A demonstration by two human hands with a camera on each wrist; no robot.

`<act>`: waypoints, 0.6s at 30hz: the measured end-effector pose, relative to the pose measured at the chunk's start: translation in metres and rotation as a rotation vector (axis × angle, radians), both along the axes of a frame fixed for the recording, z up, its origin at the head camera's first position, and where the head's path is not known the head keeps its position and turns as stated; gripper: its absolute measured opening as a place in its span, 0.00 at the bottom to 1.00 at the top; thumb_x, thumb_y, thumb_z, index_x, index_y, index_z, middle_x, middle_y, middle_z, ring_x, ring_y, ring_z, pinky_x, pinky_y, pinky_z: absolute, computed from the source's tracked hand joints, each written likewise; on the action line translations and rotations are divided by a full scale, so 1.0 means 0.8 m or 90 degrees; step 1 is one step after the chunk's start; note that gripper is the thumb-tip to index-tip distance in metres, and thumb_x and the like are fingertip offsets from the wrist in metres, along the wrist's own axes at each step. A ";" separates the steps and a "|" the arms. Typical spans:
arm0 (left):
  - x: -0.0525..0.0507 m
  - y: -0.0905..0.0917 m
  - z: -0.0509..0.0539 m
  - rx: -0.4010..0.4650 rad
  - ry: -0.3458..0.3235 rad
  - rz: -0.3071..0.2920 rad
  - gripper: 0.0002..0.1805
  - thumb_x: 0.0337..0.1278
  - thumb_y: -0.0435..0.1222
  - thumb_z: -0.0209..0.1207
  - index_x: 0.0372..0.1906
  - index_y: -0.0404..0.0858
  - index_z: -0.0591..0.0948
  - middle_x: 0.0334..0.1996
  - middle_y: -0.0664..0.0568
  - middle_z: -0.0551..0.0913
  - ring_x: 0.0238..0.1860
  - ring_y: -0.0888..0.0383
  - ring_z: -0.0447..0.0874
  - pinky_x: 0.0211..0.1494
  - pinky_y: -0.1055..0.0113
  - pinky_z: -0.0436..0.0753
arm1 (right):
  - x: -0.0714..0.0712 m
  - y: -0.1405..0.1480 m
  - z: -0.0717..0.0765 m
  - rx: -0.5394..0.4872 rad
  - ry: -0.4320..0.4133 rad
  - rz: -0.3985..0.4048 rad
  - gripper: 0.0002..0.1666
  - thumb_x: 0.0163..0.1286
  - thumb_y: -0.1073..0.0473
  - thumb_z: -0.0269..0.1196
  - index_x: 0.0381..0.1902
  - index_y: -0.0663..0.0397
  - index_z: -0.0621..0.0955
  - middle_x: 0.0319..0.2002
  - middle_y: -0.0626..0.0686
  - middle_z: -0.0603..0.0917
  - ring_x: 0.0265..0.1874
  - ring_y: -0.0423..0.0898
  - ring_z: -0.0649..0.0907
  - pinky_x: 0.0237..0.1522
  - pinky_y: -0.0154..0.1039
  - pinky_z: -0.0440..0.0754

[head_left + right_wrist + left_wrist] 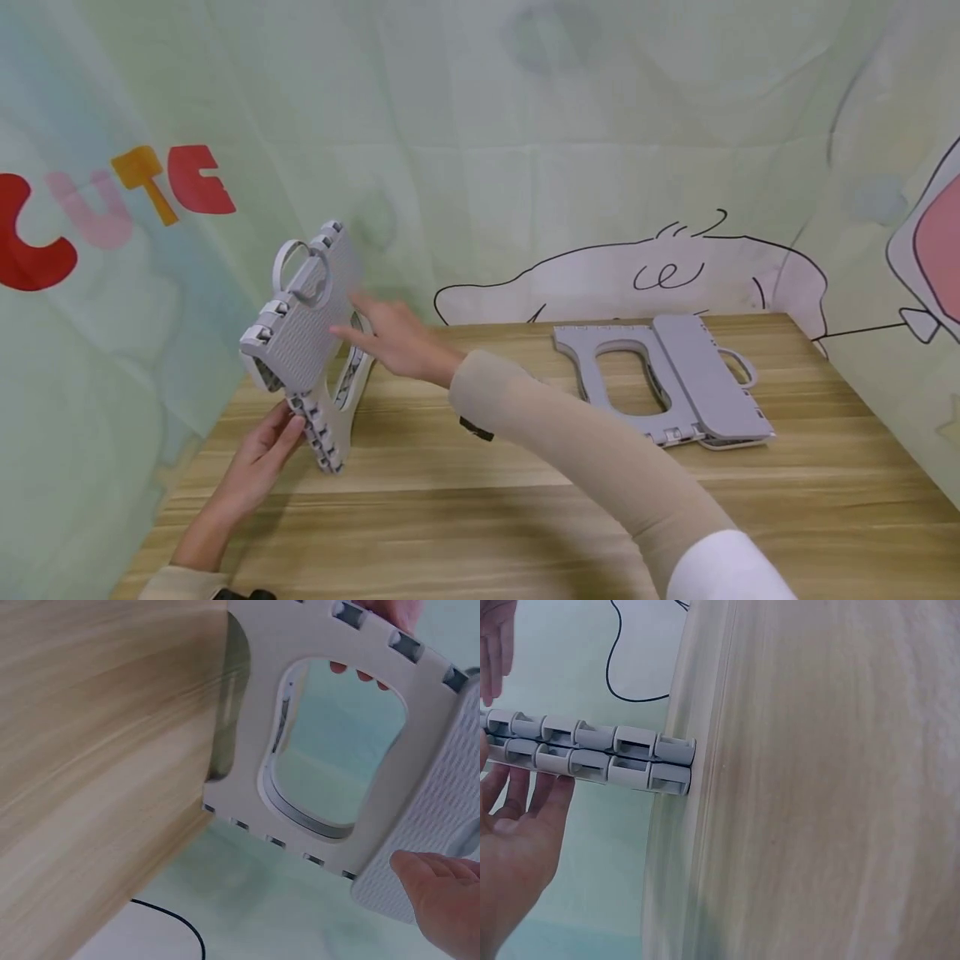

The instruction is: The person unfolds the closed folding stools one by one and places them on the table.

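Observation:
A grey folding step stool [307, 342], folded flat, stands tilted on its leg end at the table's left side. Its textured top and round carry handle [281, 267] are uppermost. My left hand [258, 454] grips the hinged leg edge; in the left wrist view its fingers curl behind the jointed edge [596, 754]. Fingertips also show through the opening of the leg panel [382, 802] in the right wrist view. With fingers extended, my right hand [401, 337] is at the textured top [420, 825]; whether it presses there cannot be told.
A second grey folding stool [712, 379] lies folded flat on the right of the wooden table [420, 533]. Printed cloth [480, 183] hangs close behind the table and along both its sides.

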State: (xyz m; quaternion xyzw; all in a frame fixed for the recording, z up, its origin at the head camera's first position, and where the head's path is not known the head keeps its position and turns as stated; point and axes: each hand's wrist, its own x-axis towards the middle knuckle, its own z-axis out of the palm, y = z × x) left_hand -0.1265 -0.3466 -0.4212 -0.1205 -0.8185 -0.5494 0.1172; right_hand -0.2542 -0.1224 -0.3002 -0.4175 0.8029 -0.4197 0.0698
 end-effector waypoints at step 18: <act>-0.002 -0.003 -0.002 0.067 0.015 -0.033 0.26 0.79 0.28 0.41 0.72 0.17 0.54 0.60 0.74 0.72 0.58 0.77 0.72 0.57 0.81 0.75 | 0.030 -0.019 -0.066 0.110 -0.009 0.032 0.32 0.71 0.51 0.66 0.65 0.65 0.75 0.62 0.57 0.79 0.58 0.44 0.81 0.57 0.27 0.76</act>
